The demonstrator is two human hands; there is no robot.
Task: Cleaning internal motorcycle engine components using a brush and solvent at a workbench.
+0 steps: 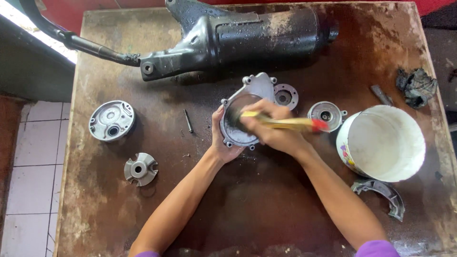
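Grey cast metal, dull and pitted, makes up the engine cover (247, 107) that we see at the centre of the frame, its round hollow facing up and small bolt lugs around its rim. Our left hand (223, 143) cups its lower left edge, fingers wrapped on the rim. Our right hand (273, 131) lies across the cover, fingers closed around a brush (285, 123) with a yellowish handle and a red end, its bristles down in the hollow.

Just right of the cover we see two small round metal housings (285, 96) (326, 114). Farther right stands a white plastic bucket (384, 143), and below it a curved grey brake shoe (383, 195). A black, greasy exhaust muffler (238, 35) stretches across the top. At left lie a round ribbed metal cover (112, 120) and a small notched hub (140, 168). All rest on a stained, worn brown table (247, 214). A crumpled dark rag (418, 86) sits at upper right.
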